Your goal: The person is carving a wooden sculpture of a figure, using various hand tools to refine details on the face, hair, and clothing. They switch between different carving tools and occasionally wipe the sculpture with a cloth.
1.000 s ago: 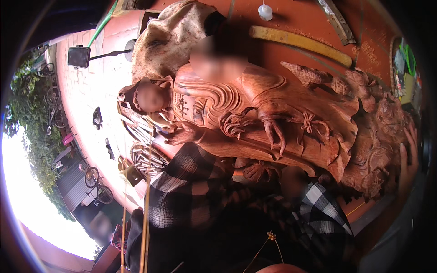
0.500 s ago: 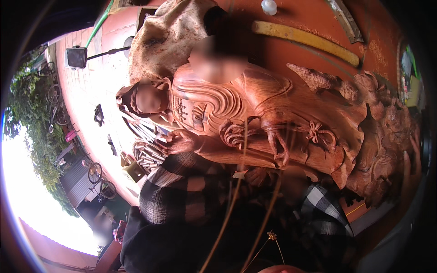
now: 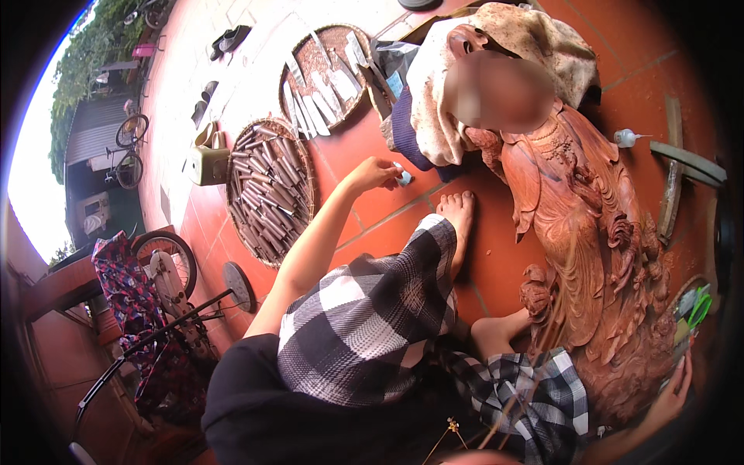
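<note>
A small pale-blue object is pinched by the left hand at one o'clock; at three, the probably heavy carved red-brown wooden statue is best held by its base, right hand grip unclear.

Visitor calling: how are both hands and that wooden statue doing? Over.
Left hand: at small blue-white item. Right hand: beside wooden statue. Statue: lying front up, upper end on spotted cloth. Possible obstacle: bare foot between left hand and statue.
</note>
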A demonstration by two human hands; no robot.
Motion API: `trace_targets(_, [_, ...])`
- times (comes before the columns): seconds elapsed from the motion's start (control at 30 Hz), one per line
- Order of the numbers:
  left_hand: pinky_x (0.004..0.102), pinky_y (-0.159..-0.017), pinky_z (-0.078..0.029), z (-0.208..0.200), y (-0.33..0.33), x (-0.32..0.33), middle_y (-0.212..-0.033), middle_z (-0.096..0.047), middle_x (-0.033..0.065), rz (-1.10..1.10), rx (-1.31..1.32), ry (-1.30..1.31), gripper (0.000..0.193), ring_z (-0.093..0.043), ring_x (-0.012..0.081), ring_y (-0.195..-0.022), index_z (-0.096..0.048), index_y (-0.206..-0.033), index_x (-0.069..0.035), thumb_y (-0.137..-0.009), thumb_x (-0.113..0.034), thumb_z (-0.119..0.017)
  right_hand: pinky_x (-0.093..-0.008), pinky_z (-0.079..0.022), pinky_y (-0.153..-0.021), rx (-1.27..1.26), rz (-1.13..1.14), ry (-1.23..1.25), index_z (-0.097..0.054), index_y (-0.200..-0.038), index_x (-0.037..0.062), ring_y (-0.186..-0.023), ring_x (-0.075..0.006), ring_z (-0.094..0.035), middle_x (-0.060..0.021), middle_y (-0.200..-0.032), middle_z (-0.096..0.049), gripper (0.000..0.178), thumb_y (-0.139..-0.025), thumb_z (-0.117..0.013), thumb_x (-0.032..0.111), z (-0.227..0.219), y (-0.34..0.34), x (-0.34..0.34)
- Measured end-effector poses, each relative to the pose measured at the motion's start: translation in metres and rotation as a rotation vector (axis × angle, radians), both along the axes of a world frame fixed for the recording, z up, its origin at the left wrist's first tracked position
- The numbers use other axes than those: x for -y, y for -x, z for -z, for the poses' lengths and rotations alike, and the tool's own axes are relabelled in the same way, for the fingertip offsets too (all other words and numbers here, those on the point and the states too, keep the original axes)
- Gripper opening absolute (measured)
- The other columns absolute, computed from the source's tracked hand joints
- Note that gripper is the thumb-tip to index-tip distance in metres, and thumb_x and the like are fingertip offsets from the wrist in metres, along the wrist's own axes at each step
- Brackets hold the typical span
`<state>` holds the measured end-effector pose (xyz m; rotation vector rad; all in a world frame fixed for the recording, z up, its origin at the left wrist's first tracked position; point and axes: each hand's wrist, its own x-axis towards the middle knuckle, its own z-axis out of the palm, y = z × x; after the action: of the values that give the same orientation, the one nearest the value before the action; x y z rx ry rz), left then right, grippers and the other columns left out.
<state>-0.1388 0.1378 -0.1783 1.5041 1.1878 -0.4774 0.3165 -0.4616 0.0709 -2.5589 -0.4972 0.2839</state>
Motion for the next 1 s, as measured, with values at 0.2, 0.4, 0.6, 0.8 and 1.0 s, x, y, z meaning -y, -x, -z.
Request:
trace_targets(0.2, [0.0221,-0.063,-0.046,0.031,0.052,-0.086,-0.087,-0.073,0.0050,-0.586,0.083,-0.304,0.029,-0.070,0.0101,-0.073,-0.071,-0.101,-0.007,-0.095,-0.033,-0.062,-0.0323,-0.046,-0.104,-0.025,-0.120,-0.066,-0.059,-0.125,-0.0070,-0.115,-0.0202,-0.060,-0.0140,-0.125,-0.062,0.029,-0.103,-0.051,0.011,-0.006,0.014,-0.042])
trace_targets(0.4, [0.0271,-0.062,-0.055,0.055,0.138,-0.152,-0.082,-0.073,0.0090,-1.110,-0.008,-0.822,0.025,-0.070,0.0142,-0.070,-0.072,-0.101,-0.001,-0.084,-0.020,-0.072,-0.0318,-0.047,-0.097,-0.025,-0.240,0.019,-0.062,-0.119,-0.0068,-0.111,-0.0202,-0.061,-0.0134,-0.115,-0.067,0.025,-0.101,-0.053,0.008,-0.013,0.057,-0.091])
trace_targets(0.6, [0.0351,-0.062,-0.056,0.069,0.152,-0.190,-0.086,-0.072,0.0125,-1.523,-0.243,-0.756,0.033,-0.069,0.0214,-0.072,-0.071,-0.092,0.005,-0.074,-0.020,-0.083,-0.0341,-0.050,-0.088,0.069,-0.337,0.059,-0.066,-0.110,-0.0062,-0.097,-0.0241,-0.066,-0.0154,-0.106,-0.071,0.020,-0.097,-0.057,0.005,-0.018,0.091,-0.107])
trace_targets(0.8, [0.0356,-0.080,-0.057,0.062,0.200,-0.216,-0.097,-0.074,0.0118,-1.116,-0.412,-0.979,0.033,-0.071,0.0261,-0.087,-0.077,-0.086,-0.010,-0.067,-0.035,-0.088,-0.0354,-0.051,-0.086,0.024,-0.427,0.071,-0.067,-0.108,-0.0058,-0.094,-0.0275,-0.068,-0.0166,-0.103,-0.071,0.018,-0.093,-0.059,0.001,-0.014,0.104,-0.130])
trace_targets(1.0, [0.0383,-0.083,-0.055,0.055,0.172,-0.203,-0.092,-0.074,0.0121,-0.916,-0.484,-1.251,0.030,-0.071,0.0267,-0.087,-0.075,-0.089,-0.011,-0.075,-0.038,-0.080,-0.0360,-0.051,-0.085,-0.002,-0.459,0.087,-0.066,-0.107,-0.0061,-0.093,-0.0290,-0.068,-0.0175,-0.103,-0.071,0.018,-0.092,-0.060,0.000,-0.019,0.115,-0.147])
